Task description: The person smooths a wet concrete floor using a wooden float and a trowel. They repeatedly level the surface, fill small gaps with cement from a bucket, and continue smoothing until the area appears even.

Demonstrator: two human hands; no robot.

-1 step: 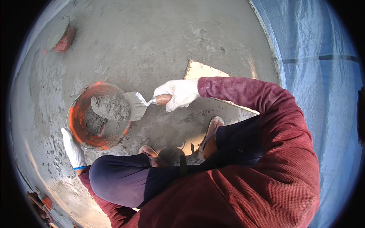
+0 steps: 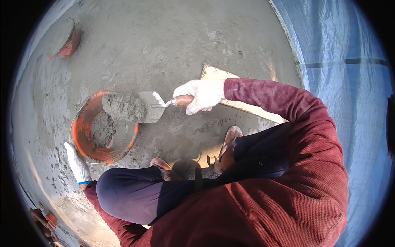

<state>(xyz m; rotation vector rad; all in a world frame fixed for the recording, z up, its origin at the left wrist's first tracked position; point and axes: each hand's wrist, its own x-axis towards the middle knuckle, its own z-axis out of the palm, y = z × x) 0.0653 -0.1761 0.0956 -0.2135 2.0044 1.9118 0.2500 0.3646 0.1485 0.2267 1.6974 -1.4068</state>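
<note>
My right hand (image 2: 200, 97), in a white knit glove, is closed around the wooden handle of a trowel (image 2: 155, 108). Grey wet mortar (image 2: 127, 108) is heaped on the blade, which hangs over the upper right rim of an orange bucket (image 2: 134, 138). More mortar (image 2: 103, 131) lies inside the bucket, whose inner wall is smeared grey. At the bucket's lower left, my left hand (image 2: 78, 164), gloved in white with a blue cuff, rests against the outer side with its fingers stretched out. Part of those fingers is hidden from view.
A second orange bucket (image 2: 70, 44) lies tipped on the cement floor (image 2: 173, 45) at the far left. Beneath my right forearm is a pale board (image 2: 247, 108). Blue sheeting (image 2: 341, 94) borders the right side. My sandalled feet (image 2: 230, 142) are close below the trowel.
My right hand has shifted slightly right and up with the loaded trowel, drawing the mortar toward the bucket's rim. The bucket has tilted or shifted a little; my left hand stays beside it.
</note>
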